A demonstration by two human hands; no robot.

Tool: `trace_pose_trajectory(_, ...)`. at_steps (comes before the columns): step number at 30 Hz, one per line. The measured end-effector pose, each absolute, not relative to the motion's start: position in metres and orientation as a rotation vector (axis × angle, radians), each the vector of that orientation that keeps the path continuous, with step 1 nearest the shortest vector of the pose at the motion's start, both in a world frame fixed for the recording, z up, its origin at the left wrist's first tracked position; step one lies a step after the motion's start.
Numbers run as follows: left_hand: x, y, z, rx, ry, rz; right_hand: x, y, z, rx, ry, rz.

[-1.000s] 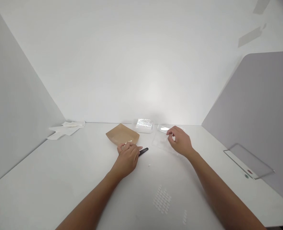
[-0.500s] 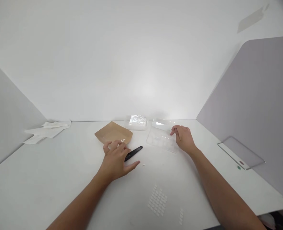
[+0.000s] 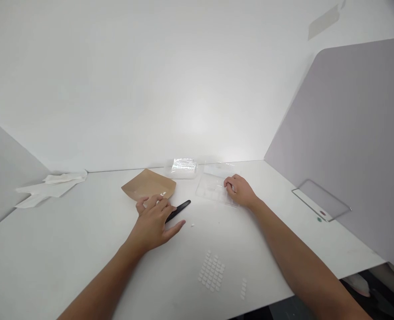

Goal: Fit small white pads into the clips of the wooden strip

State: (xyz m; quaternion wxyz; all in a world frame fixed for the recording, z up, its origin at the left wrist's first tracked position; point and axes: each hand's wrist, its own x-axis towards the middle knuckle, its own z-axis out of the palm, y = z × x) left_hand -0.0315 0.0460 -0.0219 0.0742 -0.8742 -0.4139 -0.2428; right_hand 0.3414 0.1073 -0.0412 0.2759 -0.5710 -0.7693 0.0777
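My left hand (image 3: 152, 224) rests over the near edge of a brown paper tray (image 3: 145, 181), its fingers spread and its thumb stretched to the right. Small white bits show in the tray by the fingertips. Partly under this hand lies a slim black tool (image 3: 182, 207); its covered end is hidden. My right hand (image 3: 240, 190) is over the right side of a clear plastic compartment box (image 3: 210, 189) with a raised lid (image 3: 217, 169). Its fingers are curled and pressed together; whatever they may hold is too small to make out.
Small white pieces (image 3: 212, 272) lie in rows near the front, with a short separate row (image 3: 243, 289) beside them. One loose bit (image 3: 192, 225) sits mid-table. A clear wrapped pack (image 3: 183, 166) stands at the back, white tissues (image 3: 55, 186) left, a wire frame (image 3: 322, 202) right.
The whole view has shifted, so the scene sits further left. My right hand has moved slightly inward over the box, its fingers curled tighter. My left hand keeps its place by the tray.
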Motion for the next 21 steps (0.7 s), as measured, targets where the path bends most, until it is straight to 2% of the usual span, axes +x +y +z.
trace_pose_trajectory(11, -0.03, 0.04, -0.015, -2.67, -1.298, -0.662, 0.343, 0.11, -0.046, -1.451, -2.093, 0.171)
trace_pose_trajectory(21, -0.03, 0.041, -0.018, -2.72, -1.232, -0.659, 0.35, 0.113, -0.04, -1.368, -2.134, -0.069)
